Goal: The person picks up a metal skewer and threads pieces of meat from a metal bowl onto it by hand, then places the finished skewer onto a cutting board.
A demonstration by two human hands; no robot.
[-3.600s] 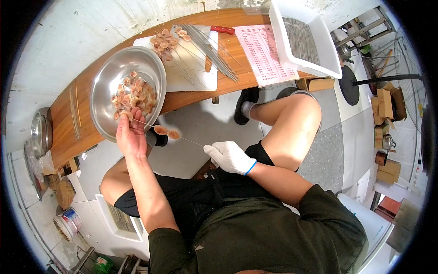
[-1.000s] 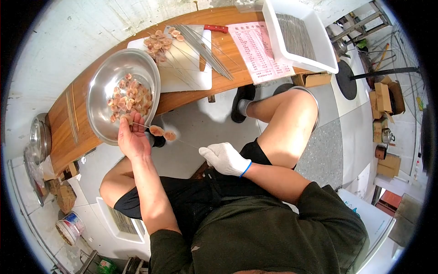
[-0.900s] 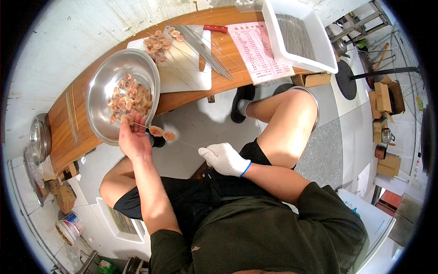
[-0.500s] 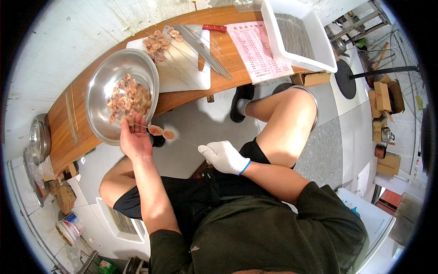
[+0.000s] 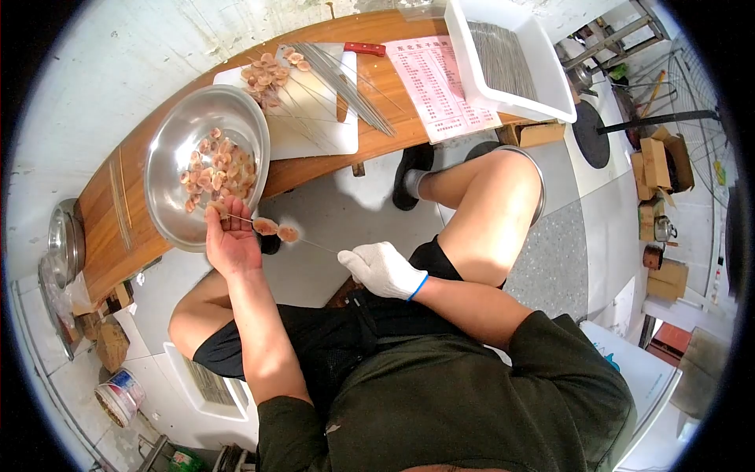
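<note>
My right hand, in a white knit glove with a blue cuff, is closed on the lower end of a thin metal skewer. Two rounded pinkish-tan meat pieces sit side by side partway along it. At the skewer's other end, my bare left hand is palm up, with thumb and fingers pinching another small meat piece. It is over the near rim of a steel bowl. More loose meat pieces lie inside the bowl.
A white cutting board carries loaded skewers, bare skewers and a red-handled knife. To its right are a pink printed sheet and a white bin of skewers. The wooden table curves along the wall.
The view has shifted slightly. Both hands, the skewer and the two threaded pieces keep nearly the same positions relative to each other.
</note>
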